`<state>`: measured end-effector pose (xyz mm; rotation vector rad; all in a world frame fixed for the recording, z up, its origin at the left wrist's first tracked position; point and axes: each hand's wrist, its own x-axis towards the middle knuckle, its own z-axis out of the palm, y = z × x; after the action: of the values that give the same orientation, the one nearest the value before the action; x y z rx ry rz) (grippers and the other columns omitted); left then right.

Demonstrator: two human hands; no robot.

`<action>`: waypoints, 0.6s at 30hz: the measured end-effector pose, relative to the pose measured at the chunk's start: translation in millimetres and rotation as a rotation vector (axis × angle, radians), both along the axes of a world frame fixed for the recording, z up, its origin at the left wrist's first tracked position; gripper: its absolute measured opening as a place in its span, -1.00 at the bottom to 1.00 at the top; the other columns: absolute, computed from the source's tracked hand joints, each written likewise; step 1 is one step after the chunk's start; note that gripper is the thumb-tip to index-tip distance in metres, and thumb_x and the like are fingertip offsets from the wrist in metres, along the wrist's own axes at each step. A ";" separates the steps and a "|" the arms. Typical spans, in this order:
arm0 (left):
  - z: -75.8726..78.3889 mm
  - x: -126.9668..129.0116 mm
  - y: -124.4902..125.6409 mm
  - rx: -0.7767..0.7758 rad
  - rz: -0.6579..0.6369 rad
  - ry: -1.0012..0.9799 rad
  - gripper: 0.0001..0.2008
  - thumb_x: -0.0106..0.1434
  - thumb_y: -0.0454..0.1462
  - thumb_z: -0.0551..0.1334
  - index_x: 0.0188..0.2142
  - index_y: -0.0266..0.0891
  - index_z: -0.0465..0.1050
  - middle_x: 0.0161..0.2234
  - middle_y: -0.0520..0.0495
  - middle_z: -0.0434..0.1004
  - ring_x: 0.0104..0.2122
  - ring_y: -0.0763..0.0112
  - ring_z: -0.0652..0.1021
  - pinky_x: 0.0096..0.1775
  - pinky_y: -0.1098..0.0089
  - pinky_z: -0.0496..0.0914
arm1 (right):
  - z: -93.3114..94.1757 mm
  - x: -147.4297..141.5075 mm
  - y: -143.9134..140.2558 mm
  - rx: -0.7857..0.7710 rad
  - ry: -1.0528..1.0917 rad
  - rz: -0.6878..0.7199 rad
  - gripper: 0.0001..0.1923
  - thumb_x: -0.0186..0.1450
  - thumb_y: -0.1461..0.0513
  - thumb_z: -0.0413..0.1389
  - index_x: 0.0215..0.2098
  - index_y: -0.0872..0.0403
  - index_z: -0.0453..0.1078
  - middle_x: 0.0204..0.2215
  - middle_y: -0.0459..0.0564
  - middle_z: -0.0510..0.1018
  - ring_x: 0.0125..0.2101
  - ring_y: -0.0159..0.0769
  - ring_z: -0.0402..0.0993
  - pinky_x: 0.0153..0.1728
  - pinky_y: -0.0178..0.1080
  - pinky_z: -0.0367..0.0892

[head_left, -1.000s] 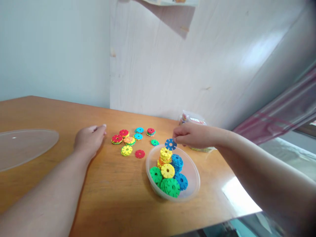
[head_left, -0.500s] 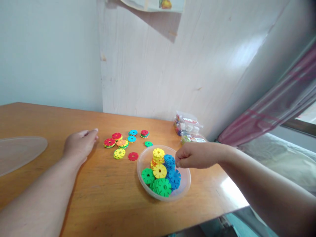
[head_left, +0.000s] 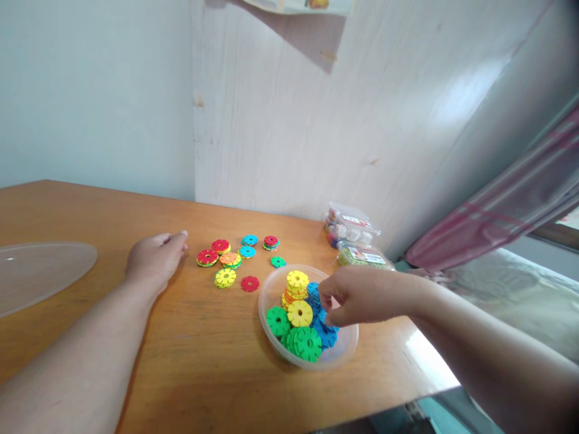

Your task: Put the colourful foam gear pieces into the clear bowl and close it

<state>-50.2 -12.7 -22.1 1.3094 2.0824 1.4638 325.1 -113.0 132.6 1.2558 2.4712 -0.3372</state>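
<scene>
My right hand [head_left: 350, 296] reaches over the right side of a clear plastic bowl [head_left: 348, 352], thumb and fingers curled together at the blue notched discs [head_left: 326, 334]. The fingertips appear to pinch a blue disc, partly covered by the hand. Also in the bowl are a stack of yellow discs [head_left: 297, 279], another yellow disc [head_left: 300, 314] and green discs [head_left: 308, 344]. My left hand [head_left: 156, 259] rests on the table with its fingers folded in, and nothing shows in it. Small piles lie to its right, among them red discs [head_left: 207, 258] and yellow discs [head_left: 225, 278].
Blue discs [head_left: 247, 252], a red-topped pile [head_left: 271, 242], a green disc [head_left: 278, 262] and a red disc [head_left: 250, 284] lie behind the bowl and to its left. Clear packages [head_left: 353, 226] stand by the wall. A clear lid [head_left: 49, 271] lies at the far left of the wooden table [head_left: 199, 374].
My right hand has moved left and lower over the blue discs, hiding more of them. The whole view has shifted slightly. My left hand stays in its place on the table.
</scene>
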 end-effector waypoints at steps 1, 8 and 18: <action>0.9 1.1 -0.6 0.005 0.003 -0.019 -0.54 0.15 0.10 0.17 -0.39 -0.24 0.57 -0.42 -0.08 0.63 -0.47 0.30 0.55 -0.40 0.39 0.32 | -0.2 -2.1 -1.8 0.023 -0.019 -0.001 -0.69 0.19 0.02 0.16 -0.19 -0.01 0.54 -0.33 -0.04 0.58 -0.38 -0.30 0.42 -0.41 -0.29 0.17; 5.4 4.5 -4.4 0.024 0.008 -0.072 -0.58 0.14 0.06 0.21 -0.42 -0.26 0.55 -0.45 -0.08 0.61 -0.47 0.31 0.53 -0.39 0.40 0.31 | -3.7 -6.6 -8.3 0.049 -0.075 -0.007 -0.55 0.19 -0.09 0.15 -0.11 -0.02 0.55 -0.32 0.00 0.61 -0.34 -0.21 0.47 -0.38 -0.25 0.20; 10.3 8.8 -7.2 -0.001 0.018 -0.094 -0.58 0.13 0.06 0.20 -0.42 -0.28 0.54 -0.47 -0.06 0.58 -0.47 0.33 0.52 -0.42 0.42 0.28 | -3.1 -14.4 -24.2 0.243 -0.171 -0.008 -0.74 0.28 0.18 0.02 -0.33 0.08 0.54 -0.39 0.08 0.62 -0.41 -0.25 0.46 -0.45 -0.25 0.10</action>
<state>-41.4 -20.0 -11.8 1.1999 2.0400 1.5018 310.7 -137.1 129.6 1.3267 2.4142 0.0706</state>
